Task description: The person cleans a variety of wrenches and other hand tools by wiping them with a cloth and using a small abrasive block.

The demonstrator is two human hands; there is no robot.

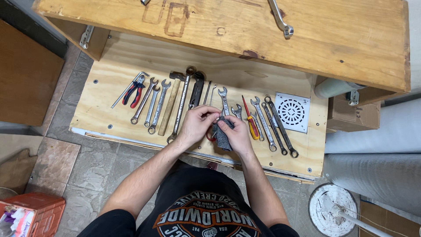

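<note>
My left hand [198, 124] and my right hand [237, 133] meet over the front middle of a low plywood board [109, 83]. Together they hold a grey cloth [222, 137], bunched around a small tool whose red part shows at its left edge. What the tool is stays hidden by my fingers. Just behind my hands lie a wrench [223, 99] and a smaller wrench [237, 111]. A red-handled screwdriver [251, 120] lies right beside my right hand.
Tools lie in a row on the board: red-and-blue pliers [135, 91], several wrenches, a wooden-handled hammer [170, 103], a white drain grate [292, 111]. A wooden bench top [307, 30] overhangs the far side. A white fan base [332, 210] and an orange crate [41, 210] stand on the tile floor.
</note>
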